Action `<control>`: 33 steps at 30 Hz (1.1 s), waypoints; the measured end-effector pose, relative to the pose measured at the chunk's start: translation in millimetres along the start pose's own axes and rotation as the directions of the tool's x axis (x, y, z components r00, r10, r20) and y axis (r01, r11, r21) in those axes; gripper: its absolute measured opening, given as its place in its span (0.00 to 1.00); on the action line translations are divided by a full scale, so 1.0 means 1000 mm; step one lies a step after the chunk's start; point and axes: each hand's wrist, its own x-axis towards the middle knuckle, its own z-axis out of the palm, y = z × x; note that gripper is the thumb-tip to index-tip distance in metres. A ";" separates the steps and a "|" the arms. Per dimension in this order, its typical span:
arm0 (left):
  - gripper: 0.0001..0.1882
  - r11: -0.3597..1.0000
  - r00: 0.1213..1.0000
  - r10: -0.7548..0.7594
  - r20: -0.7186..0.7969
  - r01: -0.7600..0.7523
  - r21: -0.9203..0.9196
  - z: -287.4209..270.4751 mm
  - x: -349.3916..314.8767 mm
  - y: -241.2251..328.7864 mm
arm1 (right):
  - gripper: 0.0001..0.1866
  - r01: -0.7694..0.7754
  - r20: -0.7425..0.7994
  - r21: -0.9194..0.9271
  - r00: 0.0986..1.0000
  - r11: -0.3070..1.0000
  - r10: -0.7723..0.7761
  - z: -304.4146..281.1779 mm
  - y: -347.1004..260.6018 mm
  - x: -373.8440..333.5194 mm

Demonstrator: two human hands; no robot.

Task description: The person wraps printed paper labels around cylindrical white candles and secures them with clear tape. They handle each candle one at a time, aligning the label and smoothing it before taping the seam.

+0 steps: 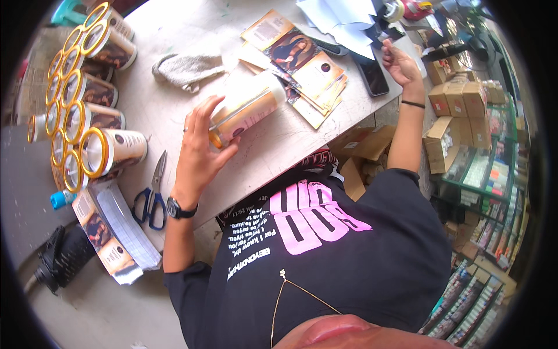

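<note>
My left hand (200, 139), with a watch at its wrist, grips the gold-rimmed end of a white cylindrical jar (253, 110). The jar lies tilted on its side over the table, with an orange-and-cream label round it. My right hand (401, 64) is raised past the table's right edge, its fingers curled in. Anything at those fingertips is too small to make out. Between the hands lies a spread pile of printed labels (299, 64), dark and orange with a picture. A black phone (373, 75) lies beside my right hand.
Several gold-rimmed labelled jars (113, 151) stand in rows at the left. Blue-handled scissors (152, 200) lie near a stack of folded labels (119, 232). A grey cloth (186, 71) rests on the white table (168, 29). Cardboard boxes (459, 102) and shelves fill the right.
</note>
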 end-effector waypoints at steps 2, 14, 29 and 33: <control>0.38 0.997 0.999 0.024 -0.032 -0.027 -0.076 0.003 0.002 -0.008 | 0.11 0.324 -0.080 -0.278 0.930 0.904 -0.358 0.052 0.003 -0.021; 0.35 0.980 0.999 0.029 -0.030 -0.034 -0.197 0.004 -0.001 -0.021 | 0.06 0.871 0.855 -0.445 0.482 0.207 -0.192 0.335 0.068 -0.120; 0.35 0.983 0.998 0.032 -0.063 -0.043 -0.179 0.002 -0.002 -0.015 | 0.07 0.877 0.857 -0.476 0.480 0.068 -0.190 0.350 0.075 -0.115; 0.35 0.986 0.994 0.070 -0.080 -0.081 -0.146 0.002 -0.002 -0.016 | 0.08 0.866 0.852 -0.499 0.497 0.032 -0.167 0.352 0.075 -0.116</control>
